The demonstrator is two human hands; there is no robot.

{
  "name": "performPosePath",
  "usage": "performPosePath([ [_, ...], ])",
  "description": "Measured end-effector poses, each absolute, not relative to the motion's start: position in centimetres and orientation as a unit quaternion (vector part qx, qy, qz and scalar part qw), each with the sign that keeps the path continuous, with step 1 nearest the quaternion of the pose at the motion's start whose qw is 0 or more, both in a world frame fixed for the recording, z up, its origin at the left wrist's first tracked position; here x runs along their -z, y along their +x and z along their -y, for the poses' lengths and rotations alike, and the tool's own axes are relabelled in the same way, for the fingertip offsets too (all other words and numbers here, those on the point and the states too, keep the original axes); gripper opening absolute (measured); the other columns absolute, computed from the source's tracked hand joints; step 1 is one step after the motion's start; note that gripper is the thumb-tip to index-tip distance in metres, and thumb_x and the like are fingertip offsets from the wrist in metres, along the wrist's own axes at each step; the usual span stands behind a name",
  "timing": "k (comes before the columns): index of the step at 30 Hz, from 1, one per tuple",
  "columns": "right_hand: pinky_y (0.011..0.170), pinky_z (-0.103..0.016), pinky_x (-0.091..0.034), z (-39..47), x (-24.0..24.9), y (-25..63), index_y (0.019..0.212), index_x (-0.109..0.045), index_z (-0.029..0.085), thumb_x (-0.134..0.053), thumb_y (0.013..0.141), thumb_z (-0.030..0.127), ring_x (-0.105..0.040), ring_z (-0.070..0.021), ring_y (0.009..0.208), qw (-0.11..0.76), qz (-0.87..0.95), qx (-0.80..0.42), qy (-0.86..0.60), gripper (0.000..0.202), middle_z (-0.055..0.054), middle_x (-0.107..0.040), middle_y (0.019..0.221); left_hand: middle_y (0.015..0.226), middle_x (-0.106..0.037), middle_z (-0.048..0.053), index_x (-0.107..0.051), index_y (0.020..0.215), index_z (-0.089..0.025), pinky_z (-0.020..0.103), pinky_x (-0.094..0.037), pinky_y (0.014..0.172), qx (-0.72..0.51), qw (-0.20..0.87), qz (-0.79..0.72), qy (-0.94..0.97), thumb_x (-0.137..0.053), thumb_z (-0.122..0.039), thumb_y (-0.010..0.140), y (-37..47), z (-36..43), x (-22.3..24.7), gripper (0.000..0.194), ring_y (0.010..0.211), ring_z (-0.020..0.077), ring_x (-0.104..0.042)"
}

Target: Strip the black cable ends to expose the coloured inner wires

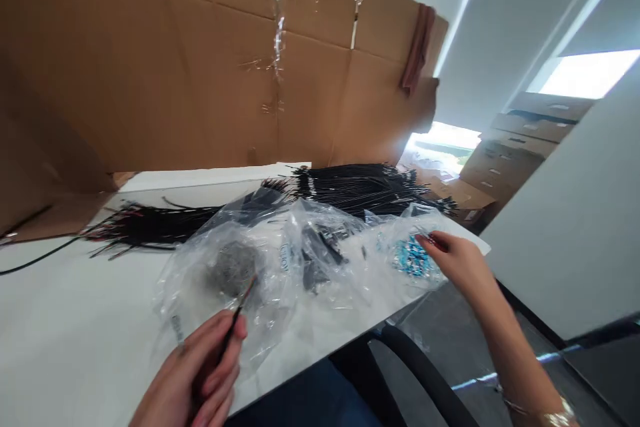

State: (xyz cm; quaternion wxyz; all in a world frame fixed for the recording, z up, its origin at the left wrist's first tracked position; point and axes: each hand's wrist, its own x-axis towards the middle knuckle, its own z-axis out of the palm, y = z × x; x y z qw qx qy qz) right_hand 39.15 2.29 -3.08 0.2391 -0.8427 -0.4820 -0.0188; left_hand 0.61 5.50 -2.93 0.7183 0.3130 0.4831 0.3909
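Note:
My left hand [203, 370] is closed around a thin black cable [231, 333], whose reddish, thinner end points up and away from me. It is above the near edge of a clear plastic bag with a heap of small grey parts [233, 268]. My right hand [457, 257] reaches to the right, its fingertips pinched together at a clear bag of small blue and white parts [414, 257]. Whatever is between those fingertips is too small or hidden to name. Between the two hands lies another clear bag with black and silvery pieces [325, 250].
Bundles of black cables [360, 190] lie along the back of the white table [60, 320], with another bundle [165, 225] at the left. A tall cardboard sheet [215, 80] stands behind. Cardboard boxes [515, 153] are stacked at right. A black chair armrest [425, 373] is below the table edge.

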Motion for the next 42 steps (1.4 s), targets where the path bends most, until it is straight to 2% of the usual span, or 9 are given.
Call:
performPosePath([
  [4,0.050,-0.025,-0.031,-1.5,2.1,33.1,0.088,-0.065,0.019,-0.047,0.086,0.065,-0.043,-0.0150,0.057,0.308,0.559,-0.094,-0.764,0.050,0.001,-0.049,0.063,0.046,-0.041,-0.010,-0.063,0.077,-0.019,0.014,-0.028,0.024,-0.444,0.644,-0.471,0.407,-0.070,-0.055,0.073,1.2,-5.1,3.6,0.037,0.026,0.0014,-0.024],
  [6,0.047,-0.025,-0.025,-1.0,1.5,29.2,0.096,-0.062,0.020,-0.049,0.089,0.061,-0.036,-0.0123,0.054,0.358,0.584,-0.273,-0.675,0.044,0.000,-0.051,0.072,0.048,-0.044,-0.011,-0.063,0.083,-0.020,0.015,-0.028,0.026,-0.451,0.619,-0.481,0.426,-0.066,-0.053,0.077,1.0,-5.0,3.8,0.034,0.026,0.0021,-0.026],
  [10,0.051,-0.026,-0.028,-1.0,1.4,22.2,0.075,-0.055,0.021,-0.057,0.089,0.053,-0.036,-0.0133,0.059,0.366,0.609,-0.489,-0.506,0.035,0.002,-0.043,0.068,0.054,-0.051,-0.008,-0.067,0.093,-0.018,0.017,-0.032,0.030,-0.471,0.573,-0.497,0.450,-0.064,-0.043,0.082,0.7,-4.4,3.7,0.028,0.028,0.0042,-0.036],
  [21,0.053,-0.027,-0.028,-4.9,1.3,15.0,0.091,-0.066,0.023,-0.069,0.084,0.039,-0.035,-0.0130,0.060,0.506,0.544,-0.503,-0.442,0.018,0.006,-0.036,0.063,0.066,-0.067,-0.001,-0.078,0.096,-0.024,0.021,-0.042,0.038,-0.497,0.450,-0.539,0.510,-0.066,-0.031,0.082,0.7,-2.4,2.7,0.020,0.036,0.0080,-0.050],
  [28,0.055,-0.025,-0.040,-4.3,2.1,14.4,0.081,-0.070,0.024,-0.074,0.079,0.042,-0.052,-0.0135,0.067,0.536,0.501,-0.497,-0.463,0.019,-0.001,-0.064,0.080,0.075,-0.074,0.001,-0.075,0.107,-0.027,0.023,-0.051,0.060,-0.530,0.181,-0.527,0.639,-0.064,-0.014,0.082,1.1,-1.2,3.4,0.030,0.056,0.0142,-0.064],
  [31,0.064,-0.027,-0.047,-4.1,2.3,14.4,0.080,-0.071,0.023,-0.074,0.080,0.040,-0.060,-0.0159,0.072,0.541,0.493,-0.518,-0.443,0.017,-0.001,-0.068,0.079,0.074,-0.075,0.002,-0.076,0.105,-0.027,0.024,-0.051,0.062,-0.547,0.199,-0.511,0.632,-0.065,-0.012,0.080,1.3,-1.1,3.2,0.032,0.063,0.0170,-0.067],
  [34,0.072,-0.029,-0.050,-4.1,2.3,14.4,0.083,-0.072,0.023,-0.075,0.079,0.038,-0.065,-0.0176,0.077,0.548,0.469,-0.543,-0.430,0.016,-0.001,-0.071,0.078,0.066,-0.071,0.001,-0.079,0.096,-0.027,0.023,-0.048,0.051,-0.573,0.260,-0.527,0.572,-0.068,-0.013,0.077,1.4,-1.1,2.4,0.025,0.047,0.0137,-0.058],
  [39,0.053,-0.024,-0.040,-4.2,2.3,14.6,0.078,-0.071,0.022,-0.077,0.078,0.036,-0.054,-0.0108,0.056,0.545,0.438,-0.587,-0.409,0.016,0.000,-0.069,0.069,0.063,-0.067,-0.001,-0.079,0.084,-0.024,0.021,-0.036,0.034,-0.486,0.456,-0.525,0.529,-0.064,-0.029,0.083,0.7,-1.3,1.8,0.017,0.031,0.0069,-0.043],
  [42,0.042,-0.023,-0.026,-4.2,2.5,14.6,0.079,-0.069,0.020,-0.076,0.079,0.035,-0.037,-0.0058,0.044,0.546,0.429,-0.604,-0.391,0.016,0.002,-0.065,0.066,0.056,-0.062,-0.001,-0.072,0.063,-0.019,0.020,-0.034,0.033,-0.459,0.524,-0.505,0.509,-0.060,-0.039,0.085,0.3,-1.6,2.2,0.032,0.028,0.0056,-0.040],
])
